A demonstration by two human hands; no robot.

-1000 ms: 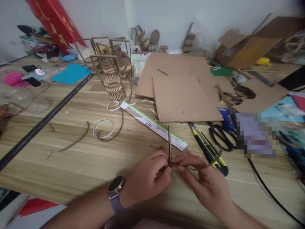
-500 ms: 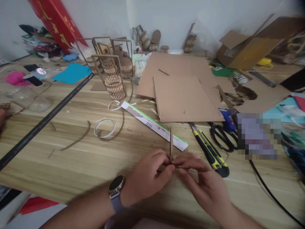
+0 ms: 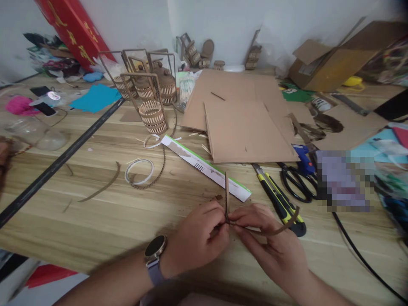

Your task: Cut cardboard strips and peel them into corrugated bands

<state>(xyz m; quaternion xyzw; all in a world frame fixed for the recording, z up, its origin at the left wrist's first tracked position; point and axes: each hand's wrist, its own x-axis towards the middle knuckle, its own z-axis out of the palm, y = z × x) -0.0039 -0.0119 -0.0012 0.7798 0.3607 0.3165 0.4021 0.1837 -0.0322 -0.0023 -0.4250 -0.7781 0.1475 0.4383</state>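
Low over the wooden table, my two hands meet almost fingertip to fingertip. My left hand, watch on its wrist, is closed at the foot of a narrow upright cardboard strip. Thumb and fingers of my right hand pinch a thin cardboard strip, whose curved end sticks out to the right above the hand. Where the two strips meet is mostly covered by fingers. A yellow and black utility knife lies just beyond the right hand. Past the fingertips lies a white and green strip.
Stacked cardboard sheets lie ahead, with black scissors and a blue glue gun at their right. A tape ring is left of centre. Small slatted baskets with tall handles stand behind. A black cable runs at right.
The thin strip in my right hand has turned, so its broad face and curved end now show over the hand. My left thumb has tucked in; the upright strip has shifted slightly left.
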